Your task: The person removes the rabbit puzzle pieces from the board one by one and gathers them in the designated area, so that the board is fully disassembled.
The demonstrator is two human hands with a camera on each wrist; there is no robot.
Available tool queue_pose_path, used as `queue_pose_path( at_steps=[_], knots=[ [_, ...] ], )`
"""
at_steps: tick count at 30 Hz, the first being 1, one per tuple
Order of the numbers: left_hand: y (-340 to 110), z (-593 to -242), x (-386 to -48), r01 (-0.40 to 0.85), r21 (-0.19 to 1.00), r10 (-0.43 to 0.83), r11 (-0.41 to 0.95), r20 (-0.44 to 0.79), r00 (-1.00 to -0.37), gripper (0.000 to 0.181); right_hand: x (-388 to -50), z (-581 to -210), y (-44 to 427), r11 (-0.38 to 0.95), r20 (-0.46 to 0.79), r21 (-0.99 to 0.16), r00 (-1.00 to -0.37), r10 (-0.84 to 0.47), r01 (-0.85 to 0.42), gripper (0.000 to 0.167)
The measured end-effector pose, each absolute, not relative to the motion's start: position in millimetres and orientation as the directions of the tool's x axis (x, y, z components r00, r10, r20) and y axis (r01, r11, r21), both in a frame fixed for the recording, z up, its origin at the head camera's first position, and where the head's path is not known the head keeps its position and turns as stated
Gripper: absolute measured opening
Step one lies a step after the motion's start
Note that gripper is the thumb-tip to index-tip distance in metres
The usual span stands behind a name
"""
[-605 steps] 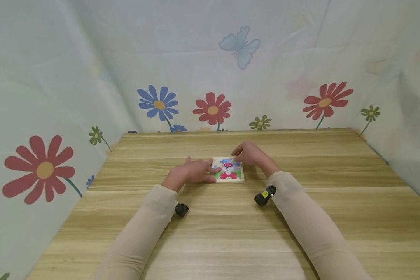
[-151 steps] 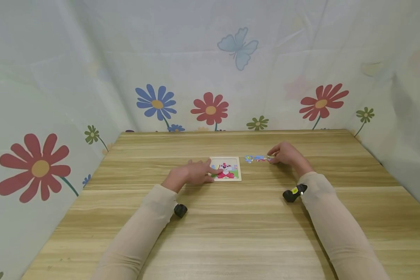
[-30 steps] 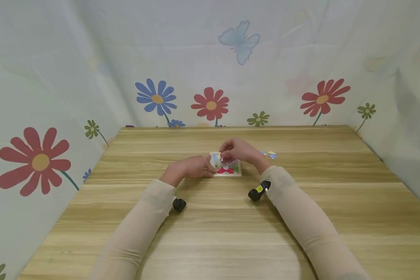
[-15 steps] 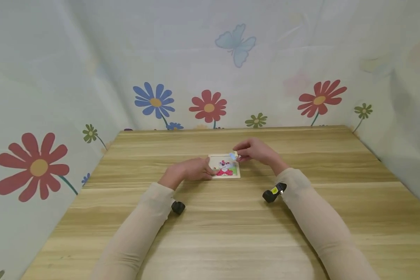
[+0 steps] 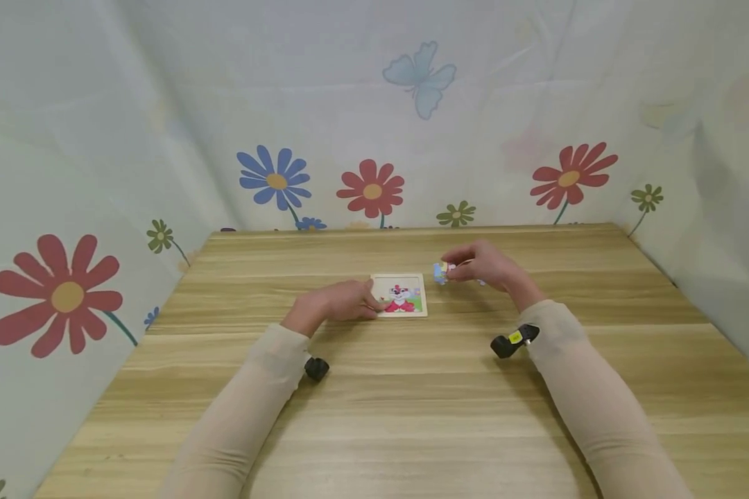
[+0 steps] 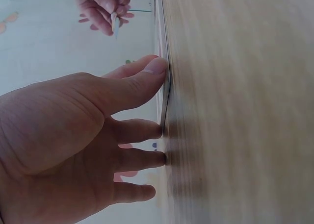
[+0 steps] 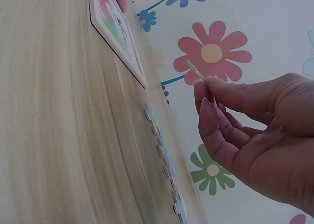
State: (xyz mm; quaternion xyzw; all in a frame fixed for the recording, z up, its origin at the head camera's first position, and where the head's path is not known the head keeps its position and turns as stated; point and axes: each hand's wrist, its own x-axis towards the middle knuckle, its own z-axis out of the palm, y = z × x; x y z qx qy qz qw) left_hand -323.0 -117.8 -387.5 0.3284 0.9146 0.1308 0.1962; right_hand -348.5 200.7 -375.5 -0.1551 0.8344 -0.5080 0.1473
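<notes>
Right hand [image 5: 487, 265] pinches a puzzle piece [image 7: 195, 70], long axis unclear, raised right of the puzzle board [image 5: 410, 281] | loose pieces [image 7: 166, 158] line up left-to-right | board's animal [image 5: 399, 299] points head far side | left hand [image 5: 342, 300], unclenched, touches board's left edge | and piece is further right than half a second ago!
</notes>
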Motion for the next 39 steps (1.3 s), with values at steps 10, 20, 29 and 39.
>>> queue_pose_path(
  at_steps=[10,20,29,39],
  knots=[
    [-116.0,-388.1,-322.5,0.557,0.348,0.650,0.754,-0.276,-0.708,0.036,-344.4,-377.6,204.6,0.557,-0.095,-0.813,-0.904,-0.417,-0.171,0.034],
    [-115.5,-385.8,-321.3,0.533,0.360,0.635,0.765,-0.286,-0.718,0.036,-343.5,-387.2,199.1,0.680,-0.112,-0.667,-0.861,-0.497,-0.306,0.023],
    [-115.1,-385.1,-321.6,0.537,0.351,0.634,0.767,-0.286,-0.719,0.036,-342.4,-388.3,192.5,0.722,-0.104,-0.598,-0.859,-0.501,-0.348,0.019],
    [-116.5,-386.6,-320.7,0.534,0.353,0.631,0.768,-0.279,-0.724,0.036,-342.7,-389.9,192.2,0.734,-0.114,-0.584,-0.860,-0.497,-0.347,0.023]
  ],
)
